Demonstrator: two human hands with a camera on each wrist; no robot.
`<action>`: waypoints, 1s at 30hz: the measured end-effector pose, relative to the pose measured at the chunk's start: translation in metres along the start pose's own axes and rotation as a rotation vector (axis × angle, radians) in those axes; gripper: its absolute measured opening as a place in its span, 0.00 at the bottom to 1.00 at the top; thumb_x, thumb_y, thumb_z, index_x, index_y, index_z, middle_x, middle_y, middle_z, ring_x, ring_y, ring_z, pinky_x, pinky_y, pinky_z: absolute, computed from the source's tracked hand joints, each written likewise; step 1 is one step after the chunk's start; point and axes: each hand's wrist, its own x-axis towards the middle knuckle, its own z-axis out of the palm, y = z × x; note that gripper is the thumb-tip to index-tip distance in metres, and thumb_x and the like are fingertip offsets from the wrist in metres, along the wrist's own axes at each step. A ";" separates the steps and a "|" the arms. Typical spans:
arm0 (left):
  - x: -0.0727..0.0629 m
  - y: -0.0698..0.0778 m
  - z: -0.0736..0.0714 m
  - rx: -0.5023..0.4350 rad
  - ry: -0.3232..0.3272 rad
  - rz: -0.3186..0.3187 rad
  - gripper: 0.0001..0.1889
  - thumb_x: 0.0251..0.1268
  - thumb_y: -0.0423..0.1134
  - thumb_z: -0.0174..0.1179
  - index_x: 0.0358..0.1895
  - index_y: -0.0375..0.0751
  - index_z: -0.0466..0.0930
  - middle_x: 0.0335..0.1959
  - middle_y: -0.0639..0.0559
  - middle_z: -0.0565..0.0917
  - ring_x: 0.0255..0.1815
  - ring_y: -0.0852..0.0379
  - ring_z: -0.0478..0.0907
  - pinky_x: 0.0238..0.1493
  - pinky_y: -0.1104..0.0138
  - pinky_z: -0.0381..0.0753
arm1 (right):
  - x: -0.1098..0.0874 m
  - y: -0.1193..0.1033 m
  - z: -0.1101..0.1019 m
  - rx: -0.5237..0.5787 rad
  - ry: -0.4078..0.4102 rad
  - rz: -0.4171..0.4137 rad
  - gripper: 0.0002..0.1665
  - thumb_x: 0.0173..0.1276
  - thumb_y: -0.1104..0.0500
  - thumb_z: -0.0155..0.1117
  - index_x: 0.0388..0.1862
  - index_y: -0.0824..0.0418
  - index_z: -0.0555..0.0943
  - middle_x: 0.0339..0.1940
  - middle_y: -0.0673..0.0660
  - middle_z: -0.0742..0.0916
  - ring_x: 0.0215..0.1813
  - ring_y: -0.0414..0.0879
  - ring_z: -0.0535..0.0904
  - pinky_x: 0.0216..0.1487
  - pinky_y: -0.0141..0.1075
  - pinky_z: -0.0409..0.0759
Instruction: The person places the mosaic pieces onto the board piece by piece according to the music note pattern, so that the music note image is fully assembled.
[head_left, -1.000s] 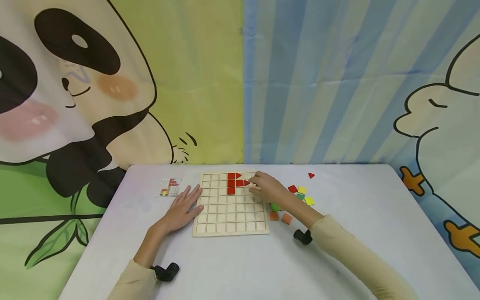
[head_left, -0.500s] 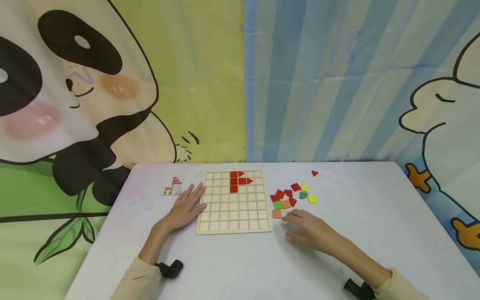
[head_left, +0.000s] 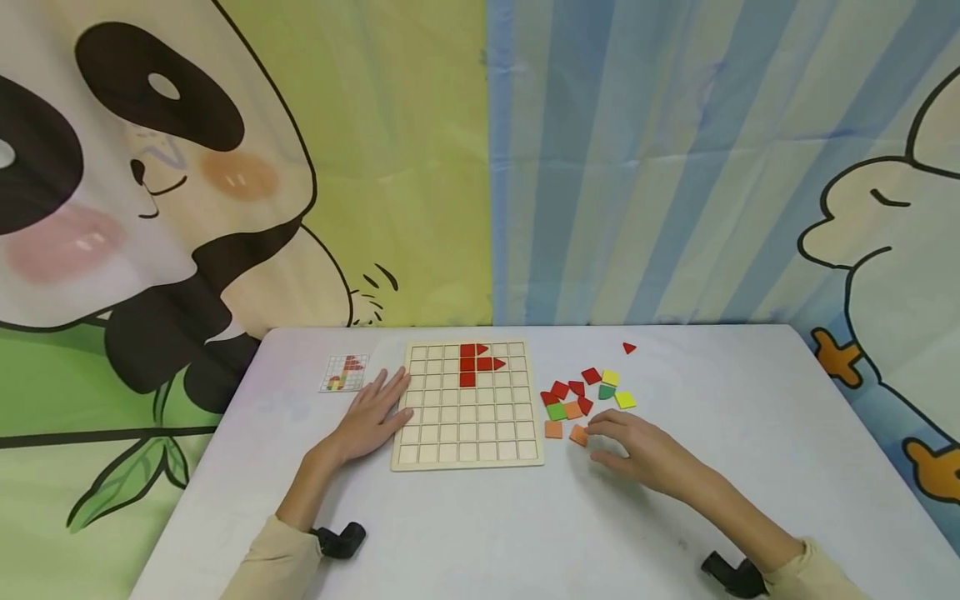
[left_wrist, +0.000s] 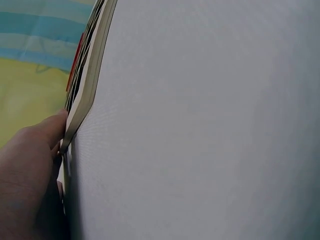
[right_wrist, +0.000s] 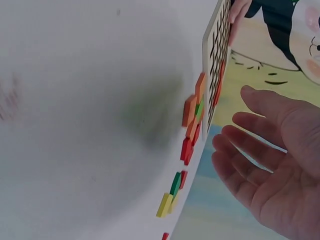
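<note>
A pale wooden grid board point(head_left: 468, 429) lies on the table, with red squares point(head_left: 468, 364) and two red triangles point(head_left: 499, 364) set in cells near its top. My left hand point(head_left: 369, 423) rests spread along the board's left edge, its fingers touching the rim; the left wrist view shows the thumb at the board's edge. Over the table right of the board hovers my right hand point(head_left: 645, 450), fingers loosely bent. Its fingertips are close to an orange square point(head_left: 578, 435). In the right wrist view the fingers point(right_wrist: 240, 150) hold nothing, and the palm faces the loose tiles.
Loose red, yellow, green and orange tiles point(head_left: 573, 409) are scattered right of the board. One red triangle point(head_left: 629, 347) lies apart toward the back. A small pattern card point(head_left: 344, 372) sits left of the board. Behind the table point(head_left: 450, 533) hangs a printed cloth backdrop point(head_left: 637, 167).
My right hand has left the board's upper right, moved down toward me, then shifted slightly right of the loose tiles. The left hand has stayed on the board's edge.
</note>
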 end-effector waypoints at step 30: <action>-0.001 0.002 0.000 -0.003 0.018 0.007 0.37 0.81 0.54 0.50 0.84 0.43 0.51 0.87 0.47 0.49 0.87 0.38 0.37 0.83 0.38 0.37 | 0.082 0.084 0.010 -0.143 0.052 -0.048 0.11 0.65 0.68 0.74 0.47 0.67 0.88 0.43 0.59 0.90 0.47 0.55 0.85 0.53 0.48 0.87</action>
